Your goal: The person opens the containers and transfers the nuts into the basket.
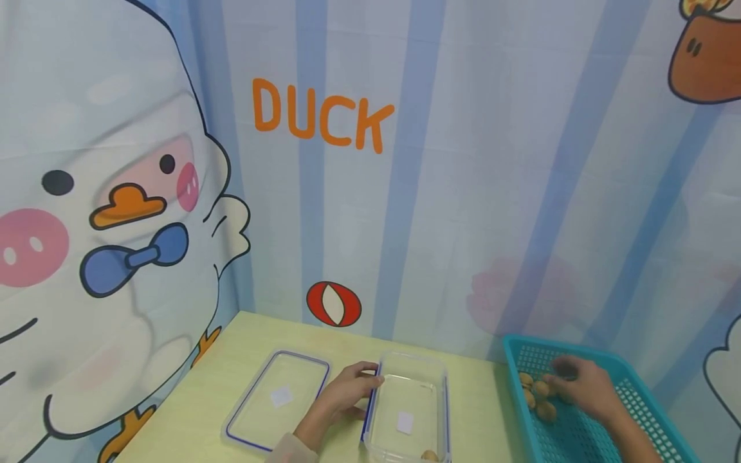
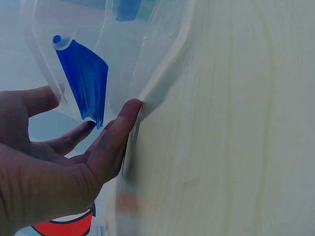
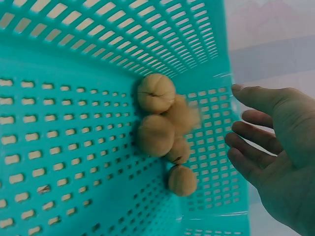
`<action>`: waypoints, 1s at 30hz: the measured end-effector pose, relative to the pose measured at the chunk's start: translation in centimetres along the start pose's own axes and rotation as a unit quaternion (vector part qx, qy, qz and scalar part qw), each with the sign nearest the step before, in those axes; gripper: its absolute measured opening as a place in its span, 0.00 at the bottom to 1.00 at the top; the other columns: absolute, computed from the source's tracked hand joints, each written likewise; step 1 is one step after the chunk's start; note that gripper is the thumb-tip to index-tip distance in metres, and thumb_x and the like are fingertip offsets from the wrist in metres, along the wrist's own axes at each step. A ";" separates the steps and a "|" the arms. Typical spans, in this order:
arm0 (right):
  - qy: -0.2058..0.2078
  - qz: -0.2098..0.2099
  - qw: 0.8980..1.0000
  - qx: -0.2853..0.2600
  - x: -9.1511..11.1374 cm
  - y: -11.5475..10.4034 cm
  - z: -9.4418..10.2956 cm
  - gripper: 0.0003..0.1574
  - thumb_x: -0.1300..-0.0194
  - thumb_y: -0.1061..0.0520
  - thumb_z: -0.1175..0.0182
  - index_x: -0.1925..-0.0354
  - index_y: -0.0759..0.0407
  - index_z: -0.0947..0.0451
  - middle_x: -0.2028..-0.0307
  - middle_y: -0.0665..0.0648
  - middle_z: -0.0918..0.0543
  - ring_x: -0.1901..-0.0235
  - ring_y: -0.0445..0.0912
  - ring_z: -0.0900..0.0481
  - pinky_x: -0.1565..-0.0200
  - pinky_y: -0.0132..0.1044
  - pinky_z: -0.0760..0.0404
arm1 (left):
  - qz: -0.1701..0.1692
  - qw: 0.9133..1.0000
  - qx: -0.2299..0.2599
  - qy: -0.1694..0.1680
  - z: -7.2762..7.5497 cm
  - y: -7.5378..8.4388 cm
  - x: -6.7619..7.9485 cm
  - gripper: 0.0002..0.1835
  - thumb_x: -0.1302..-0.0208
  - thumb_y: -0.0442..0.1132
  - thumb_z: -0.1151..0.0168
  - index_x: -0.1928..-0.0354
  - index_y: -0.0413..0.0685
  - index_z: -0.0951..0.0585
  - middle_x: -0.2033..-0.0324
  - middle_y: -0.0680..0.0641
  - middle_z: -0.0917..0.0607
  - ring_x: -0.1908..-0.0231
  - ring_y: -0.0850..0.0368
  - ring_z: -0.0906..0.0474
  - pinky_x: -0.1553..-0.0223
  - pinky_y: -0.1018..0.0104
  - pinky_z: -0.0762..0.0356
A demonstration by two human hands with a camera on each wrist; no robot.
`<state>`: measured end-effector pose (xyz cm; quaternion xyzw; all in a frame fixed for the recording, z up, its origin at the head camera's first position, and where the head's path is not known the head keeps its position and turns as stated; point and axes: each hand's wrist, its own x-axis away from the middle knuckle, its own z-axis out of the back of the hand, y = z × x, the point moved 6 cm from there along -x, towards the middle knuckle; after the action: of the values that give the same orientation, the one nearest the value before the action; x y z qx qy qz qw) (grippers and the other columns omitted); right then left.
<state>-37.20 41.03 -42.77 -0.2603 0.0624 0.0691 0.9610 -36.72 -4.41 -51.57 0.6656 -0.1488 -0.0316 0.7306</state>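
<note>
A clear plastic food container (image 1: 408,402) with blue side clips lies on the table, one walnut (image 1: 429,455) near its front end. My left hand (image 1: 347,391) holds the container's left side, thumb and fingers at the wall beside a blue clip (image 2: 84,81). Over the turquoise basket (image 1: 521,418), my right hand (image 1: 587,389) hovers with nothing held, its fingers loosely extended in the right wrist view. Several walnuts (image 3: 156,93) lie clustered at one end of the basket, just apart from the fingertips (image 3: 237,88).
To the left of the container, a clear lid (image 1: 278,399) with a blue seal lies flat on the pale yellow table (image 1: 480,392). A printed curtain (image 1: 451,193) hangs behind the table. Small white labels (image 1: 405,422) show on the container and lid.
</note>
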 end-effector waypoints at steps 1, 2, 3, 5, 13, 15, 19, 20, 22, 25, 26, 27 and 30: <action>0.009 0.001 1.000 -0.002 0.1 -0.1 0.2 0.36 0.26 0.41 0.33 0.40 0.72 0.21 0.47 0.72 0.15 0.48 0.67 0.17 0.52 0.60 0.16 | 0.000 1.000 0.000 0.000 0.0 0.0 0.0 0.31 0.25 0.46 0.35 0.27 0.39 0.29 0.41 0.40 0.18 0.43 0.41 0.18 0.67 0.57 0.15; 0.021 0.001 1.000 -0.007 0.3 -0.2 0.4 0.37 0.25 0.41 0.33 0.38 0.72 0.22 0.45 0.73 0.16 0.46 0.68 0.17 0.51 0.61 0.16 | 0.000 1.000 0.000 -0.001 -0.1 0.0 0.0 0.31 0.25 0.45 0.35 0.27 0.39 0.29 0.41 0.40 0.18 0.43 0.41 0.18 0.67 0.57 0.15; 0.032 0.003 0.999 -0.012 0.5 -0.4 0.6 0.37 0.25 0.41 0.33 0.38 0.71 0.22 0.44 0.73 0.16 0.46 0.68 0.17 0.50 0.62 0.16 | 0.001 1.000 0.000 -0.002 -0.1 -0.1 -0.1 0.31 0.25 0.45 0.35 0.27 0.39 0.29 0.42 0.40 0.18 0.43 0.41 0.18 0.67 0.57 0.15; 0.050 0.010 0.998 -0.027 0.9 -1.2 1.1 0.36 0.24 0.41 0.34 0.37 0.70 0.22 0.45 0.72 0.16 0.46 0.68 0.17 0.49 0.61 0.16 | 0.001 1.000 -0.001 -0.004 -0.3 -0.2 -0.1 0.31 0.25 0.45 0.35 0.27 0.38 0.29 0.42 0.40 0.18 0.43 0.41 0.18 0.67 0.57 0.15; 0.106 0.130 0.985 -0.040 2.3 -11.0 3.3 0.26 0.26 0.47 0.31 0.39 0.61 0.18 0.47 0.62 0.12 0.48 0.60 0.14 0.48 0.54 0.14 | 0.001 1.000 -0.007 0.003 -0.1 -0.1 -0.1 0.31 0.25 0.46 0.35 0.27 0.39 0.29 0.41 0.39 0.18 0.43 0.41 0.19 0.66 0.56 0.15; 0.113 0.168 0.978 -0.041 2.5 -13.7 3.3 0.22 0.28 0.50 0.29 0.41 0.58 0.17 0.48 0.58 0.11 0.49 0.56 0.14 0.48 0.47 0.14 | -0.001 1.000 -0.003 0.004 0.0 -0.1 0.0 0.32 0.25 0.46 0.34 0.27 0.38 0.29 0.40 0.39 0.18 0.42 0.40 0.19 0.66 0.56 0.15; 0.104 0.225 0.967 -0.053 2.7 -17.8 2.6 0.20 0.31 0.54 0.26 0.43 0.57 0.16 0.51 0.52 0.11 0.51 0.51 0.13 0.49 0.38 0.14 | 0.001 1.000 0.003 0.000 0.0 -0.1 0.2 0.32 0.25 0.46 0.34 0.27 0.38 0.29 0.41 0.39 0.18 0.43 0.41 0.19 0.69 0.57 0.16; 0.097 0.231 0.966 -0.056 2.7 -18.6 2.3 0.20 0.31 0.54 0.26 0.43 0.56 0.16 0.51 0.50 0.11 0.52 0.49 0.13 0.49 0.38 0.14 | 0.002 1.000 0.004 -0.001 0.0 -0.1 0.2 0.32 0.25 0.46 0.35 0.27 0.38 0.29 0.41 0.39 0.18 0.43 0.41 0.19 0.69 0.58 0.16; 0.080 0.245 0.964 -0.066 2.8 -20.0 1.6 0.20 0.31 0.54 0.26 0.44 0.55 0.16 0.51 0.49 0.12 0.51 0.49 0.13 0.49 0.40 0.14 | 0.003 1.000 0.004 -0.003 -0.1 -0.1 0.3 0.32 0.25 0.45 0.35 0.27 0.37 0.29 0.41 0.39 0.18 0.43 0.41 0.19 0.69 0.58 0.16; 0.047 0.256 0.962 -0.075 2.7 -21.8 0.4 0.19 0.31 0.51 0.27 0.44 0.52 0.16 0.50 0.46 0.13 0.50 0.47 0.14 0.49 0.41 0.14 | 0.002 1.000 0.006 -0.005 -0.1 0.0 0.4 0.31 0.25 0.45 0.35 0.27 0.37 0.29 0.41 0.39 0.18 0.43 0.41 0.19 0.68 0.58 0.16; 0.037 0.264 0.961 -0.075 2.6 -22.3 0.0 0.19 0.31 0.51 0.27 0.44 0.51 0.16 0.50 0.46 0.13 0.50 0.47 0.14 0.49 0.42 0.14 | 0.001 1.000 0.005 -0.005 -0.1 0.1 0.4 0.31 0.25 0.45 0.35 0.27 0.37 0.29 0.41 0.39 0.18 0.43 0.41 0.19 0.69 0.58 0.16; 0.027 0.273 0.959 -0.075 2.5 -22.8 -0.5 0.18 0.31 0.51 0.27 0.45 0.51 0.15 0.50 0.46 0.13 0.51 0.47 0.14 0.48 0.42 0.14 | 0.000 1.000 0.005 -0.004 -0.1 0.1 0.4 0.31 0.25 0.45 0.35 0.27 0.37 0.29 0.41 0.39 0.18 0.43 0.41 0.19 0.69 0.59 0.16; -0.004 0.291 0.955 -0.064 2.3 -23.8 -1.7 0.18 0.30 0.49 0.27 0.45 0.50 0.15 0.51 0.44 0.14 0.51 0.44 0.15 0.48 0.40 0.14 | 0.001 1.000 0.002 -0.003 -0.1 0.2 0.3 0.31 0.25 0.46 0.35 0.27 0.37 0.29 0.41 0.39 0.18 0.43 0.41 0.19 0.69 0.59 0.16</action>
<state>-31.12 20.06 -32.93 -0.2920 0.1265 0.3504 0.8809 -36.47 -4.41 -51.32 0.6665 -0.1516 -0.0328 0.7291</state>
